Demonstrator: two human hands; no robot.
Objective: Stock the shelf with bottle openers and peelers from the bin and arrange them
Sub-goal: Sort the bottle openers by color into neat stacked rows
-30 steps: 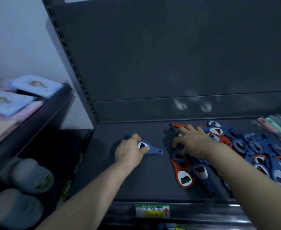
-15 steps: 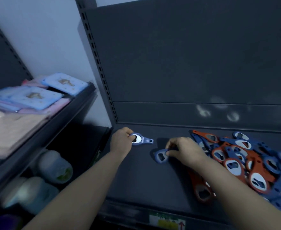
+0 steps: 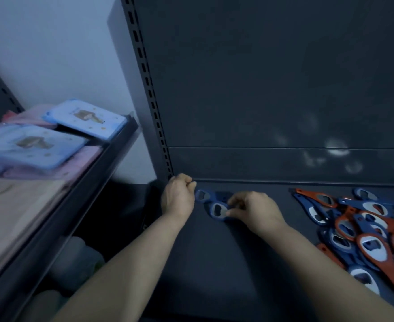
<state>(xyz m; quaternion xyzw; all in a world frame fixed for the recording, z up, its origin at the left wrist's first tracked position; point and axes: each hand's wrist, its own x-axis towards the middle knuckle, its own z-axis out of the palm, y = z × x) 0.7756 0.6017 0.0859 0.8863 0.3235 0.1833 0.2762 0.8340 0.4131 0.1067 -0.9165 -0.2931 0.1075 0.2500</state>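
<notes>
Two blue bottle openers lie at the back left corner of the dark shelf (image 3: 214, 263). My left hand (image 3: 178, 196) pinches the head end of the rear blue opener (image 3: 203, 195). My right hand (image 3: 253, 209) pinches the front blue opener (image 3: 218, 211), which sits just in front of the first and touches it. A loose pile of blue and orange bottle openers (image 3: 363, 231) covers the right part of the shelf. No peelers or bin are in view.
The slotted shelf upright (image 3: 153, 105) stands just left of my left hand. A neighbouring shelf (image 3: 79, 201) at left carries flat blue and pink packages (image 3: 35, 145). Pale rolls (image 3: 77, 261) sit beneath it.
Both hands have moved toward the back left corner with their blue openers. The right hand's opener now lies right beside the left hand's one. The view has shifted left.
</notes>
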